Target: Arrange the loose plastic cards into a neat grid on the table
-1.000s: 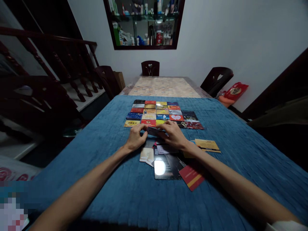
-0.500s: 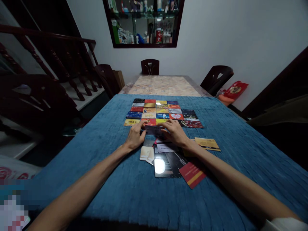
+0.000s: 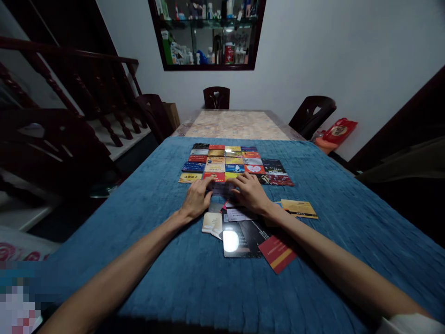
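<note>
Between my two hands is a pale purplish card [image 3: 222, 188] with small print, just below the front row of laid-out cards. My left hand [image 3: 197, 198] grips its left end, thumb and fingers bent around it. At the other end, my right hand [image 3: 252, 192] has its thumb and fingertips on the card, partly hiding it. Beyond my fingers lie rows of colourful cards side by side, among them a yellow card [image 3: 189, 178] and a red card with a white heart [image 3: 254, 169]. Whether the held card touches the cloth I cannot tell.
Nearer me is a loose pile with a black card [image 3: 239, 248], a red card [image 3: 277, 253], a cream card [image 3: 209, 222] and a gold card [image 3: 299, 208]. A blue cloth [image 3: 146, 273] covers this part of the table. Dark wooden chairs [image 3: 216, 98] stand around it.
The card between my hands has tipped so that its printed face shows more clearly. My left fingers have drawn slightly back from the row. The other cards lie as before.
</note>
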Tool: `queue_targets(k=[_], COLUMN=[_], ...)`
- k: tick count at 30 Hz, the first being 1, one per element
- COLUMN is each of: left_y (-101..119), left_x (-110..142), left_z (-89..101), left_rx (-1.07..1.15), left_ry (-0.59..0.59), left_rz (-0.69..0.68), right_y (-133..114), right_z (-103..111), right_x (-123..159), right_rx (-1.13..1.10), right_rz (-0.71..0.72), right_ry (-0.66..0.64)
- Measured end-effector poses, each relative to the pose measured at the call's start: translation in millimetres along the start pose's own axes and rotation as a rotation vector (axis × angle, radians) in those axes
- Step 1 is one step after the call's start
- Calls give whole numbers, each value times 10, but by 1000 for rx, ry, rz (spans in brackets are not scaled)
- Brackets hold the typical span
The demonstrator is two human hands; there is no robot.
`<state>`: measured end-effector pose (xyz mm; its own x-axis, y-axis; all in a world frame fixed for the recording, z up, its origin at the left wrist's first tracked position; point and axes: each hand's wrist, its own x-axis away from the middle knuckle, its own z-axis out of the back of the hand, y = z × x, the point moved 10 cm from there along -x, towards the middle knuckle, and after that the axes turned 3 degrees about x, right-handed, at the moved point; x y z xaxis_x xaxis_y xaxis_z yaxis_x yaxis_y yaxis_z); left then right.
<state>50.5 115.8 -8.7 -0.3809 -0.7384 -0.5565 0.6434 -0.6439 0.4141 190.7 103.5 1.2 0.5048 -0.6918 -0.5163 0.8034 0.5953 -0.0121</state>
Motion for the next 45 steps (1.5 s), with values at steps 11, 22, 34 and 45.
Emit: queue_targets(k=[11, 22, 34, 45], left_y=[-19, 13, 34, 4], left_x=[-31, -68, -39, -17], left_z=[47, 130, 65, -27], left_rx=[64, 105, 120, 40], left_ry=[27, 72, -15, -146], left_rz=[43, 51, -66, -112], right_y=[15, -42, -39, -1], right_z=[-67, 7, 47, -6], right_x=[-1, -24, 5, 20], right_rx=[-59, 25, 109, 54], right_rz=[-59, -60, 4, 54], right_ry=[-70, -13, 79, 52])
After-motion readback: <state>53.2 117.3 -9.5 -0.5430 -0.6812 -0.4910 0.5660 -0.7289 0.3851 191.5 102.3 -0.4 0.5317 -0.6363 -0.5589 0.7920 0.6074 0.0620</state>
